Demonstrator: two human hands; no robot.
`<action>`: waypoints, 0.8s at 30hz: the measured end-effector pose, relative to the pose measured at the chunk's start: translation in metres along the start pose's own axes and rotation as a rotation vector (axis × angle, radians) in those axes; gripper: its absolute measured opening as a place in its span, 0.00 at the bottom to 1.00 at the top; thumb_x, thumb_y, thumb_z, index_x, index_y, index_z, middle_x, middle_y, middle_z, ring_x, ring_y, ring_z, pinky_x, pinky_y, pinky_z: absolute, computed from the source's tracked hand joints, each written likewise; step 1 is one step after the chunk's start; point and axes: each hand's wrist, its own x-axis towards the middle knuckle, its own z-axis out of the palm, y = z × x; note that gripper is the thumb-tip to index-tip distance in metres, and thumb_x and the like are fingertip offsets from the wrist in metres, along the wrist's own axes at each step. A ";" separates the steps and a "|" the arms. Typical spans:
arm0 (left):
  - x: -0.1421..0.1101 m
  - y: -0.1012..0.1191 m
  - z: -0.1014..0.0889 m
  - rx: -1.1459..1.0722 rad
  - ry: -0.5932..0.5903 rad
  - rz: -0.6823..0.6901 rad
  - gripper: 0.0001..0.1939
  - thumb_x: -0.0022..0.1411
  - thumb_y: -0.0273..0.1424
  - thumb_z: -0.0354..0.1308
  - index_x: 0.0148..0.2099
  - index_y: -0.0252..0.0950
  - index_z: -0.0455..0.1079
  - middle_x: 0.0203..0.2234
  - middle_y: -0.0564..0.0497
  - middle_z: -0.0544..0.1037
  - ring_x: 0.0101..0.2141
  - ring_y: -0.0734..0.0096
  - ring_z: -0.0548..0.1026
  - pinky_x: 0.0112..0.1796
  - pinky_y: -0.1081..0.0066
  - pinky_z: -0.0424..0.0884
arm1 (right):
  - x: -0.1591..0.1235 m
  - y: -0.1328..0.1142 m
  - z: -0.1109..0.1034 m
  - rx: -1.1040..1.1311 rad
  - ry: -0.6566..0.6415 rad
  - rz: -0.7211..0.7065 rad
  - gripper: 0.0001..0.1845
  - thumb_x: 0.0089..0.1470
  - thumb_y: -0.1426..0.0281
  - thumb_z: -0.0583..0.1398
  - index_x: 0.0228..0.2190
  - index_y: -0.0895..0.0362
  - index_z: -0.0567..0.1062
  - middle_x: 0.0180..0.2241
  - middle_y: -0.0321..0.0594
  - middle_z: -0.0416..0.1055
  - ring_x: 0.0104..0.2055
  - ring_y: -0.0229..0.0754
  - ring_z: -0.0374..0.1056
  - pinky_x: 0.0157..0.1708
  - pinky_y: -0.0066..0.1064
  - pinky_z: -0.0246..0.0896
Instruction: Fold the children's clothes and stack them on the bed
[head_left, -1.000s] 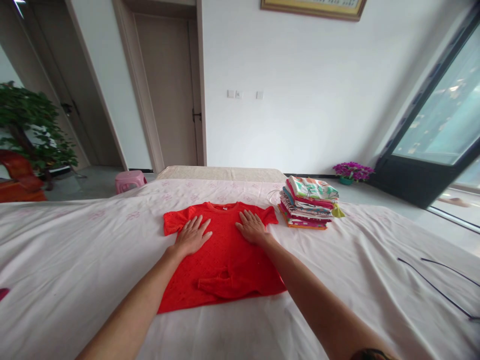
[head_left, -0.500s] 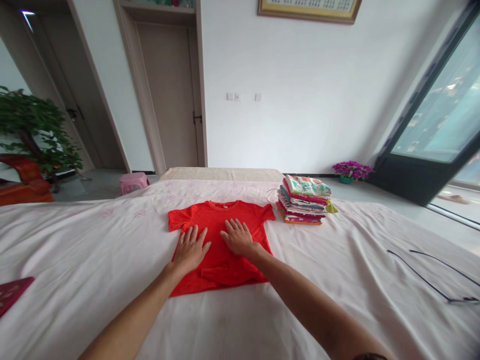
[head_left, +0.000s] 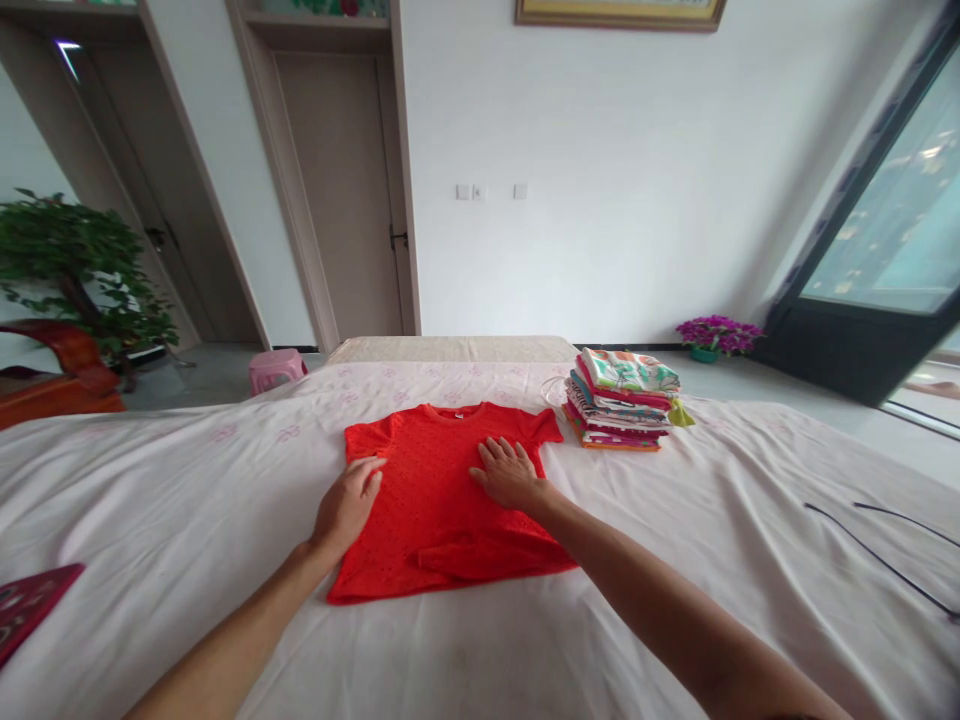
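A red short-sleeved T-shirt (head_left: 431,490) lies spread on the white sheet with its neckline away from me. A loose fold crosses its lower part, near the hem. My left hand (head_left: 349,500) rests at the shirt's left side, just below the sleeve; its fingers point right over the edge and the thumb is apart from them. On the right half of the chest my right hand (head_left: 510,472) lies flat, palm down with fingers spread. Neither hand lifts any cloth.
A stack of folded clothes (head_left: 626,400) stands right of the shirt. Black eyeglasses (head_left: 885,560) lie at the far right, and a dark pink item (head_left: 34,605) at the left edge. Beyond the sheet (head_left: 247,520) are a pink stool (head_left: 276,370) and purple flowers (head_left: 718,335).
My hands have moved apart: the left slid outward from the chest to the shirt's left edge, the right shifted a little rightward. The camera view has also shifted slightly.
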 end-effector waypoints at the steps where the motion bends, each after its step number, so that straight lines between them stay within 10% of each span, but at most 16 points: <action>1: 0.008 -0.008 -0.005 0.031 0.052 -0.100 0.24 0.68 0.36 0.41 0.59 0.36 0.69 0.54 0.43 0.74 0.55 0.65 0.71 0.57 0.67 0.64 | 0.002 -0.003 0.002 0.006 0.017 0.008 0.37 0.66 0.51 0.45 0.67 0.58 0.54 0.70 0.49 0.44 0.71 0.56 0.37 0.66 0.54 0.31; 7: 0.056 -0.046 -0.020 0.287 0.003 -0.628 0.29 0.62 0.45 0.47 0.58 0.35 0.71 0.53 0.32 0.72 0.53 0.40 0.70 0.50 0.50 0.66 | 0.007 -0.008 0.024 0.027 0.125 -0.038 0.36 0.66 0.52 0.44 0.68 0.58 0.53 0.70 0.49 0.43 0.72 0.52 0.35 0.67 0.51 0.29; 24: 0.102 -0.036 0.005 -0.004 0.158 -0.683 0.21 0.60 0.39 0.50 0.51 0.35 0.67 0.44 0.34 0.78 0.47 0.43 0.76 0.43 0.55 0.70 | 0.002 -0.008 0.021 0.049 0.173 -0.034 0.35 0.66 0.52 0.45 0.67 0.56 0.56 0.70 0.48 0.46 0.71 0.54 0.39 0.67 0.51 0.30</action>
